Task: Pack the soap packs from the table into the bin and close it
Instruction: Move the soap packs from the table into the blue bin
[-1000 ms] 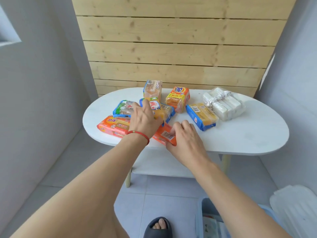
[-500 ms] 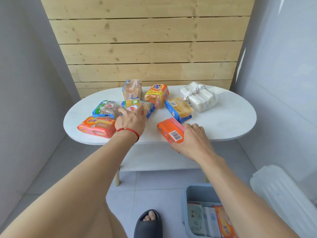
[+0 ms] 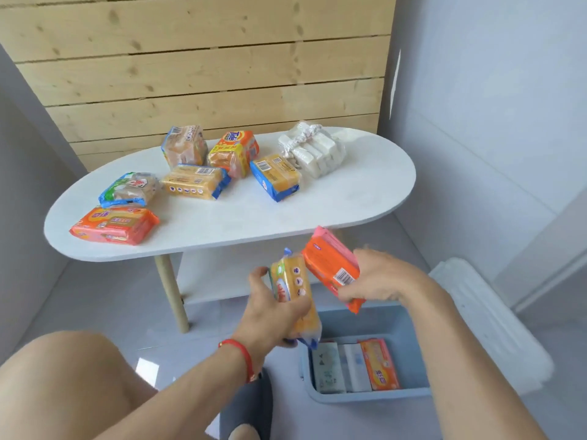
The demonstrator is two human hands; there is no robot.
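Observation:
My left hand (image 3: 272,315) grips a yellow soap pack (image 3: 295,293) and my right hand (image 3: 379,281) grips an orange soap pack (image 3: 330,265); both hang below the table's front edge, above the open light-blue bin (image 3: 368,398) on the floor. Inside the bin lie three packs, one of them an orange pack (image 3: 379,365). Several soap packs stay on the white oval table (image 3: 317,211): an orange one (image 3: 114,225), a blue-green one (image 3: 130,189), two yellow ones (image 3: 195,182) (image 3: 275,176), a Tide pack (image 3: 233,152), a clear pack (image 3: 185,146) and a white bundle (image 3: 313,150).
The bin's white lid (image 3: 482,312) leans on the floor to the right of the bin, by the grey wall. A wooden table leg (image 3: 173,293) and a lower shelf stand left of the bin. My slippered foot (image 3: 251,408) is near the bin's left side.
Both hands lifted a pack each off the table and carried them down and right, over the bin. The view turned down toward the bin.

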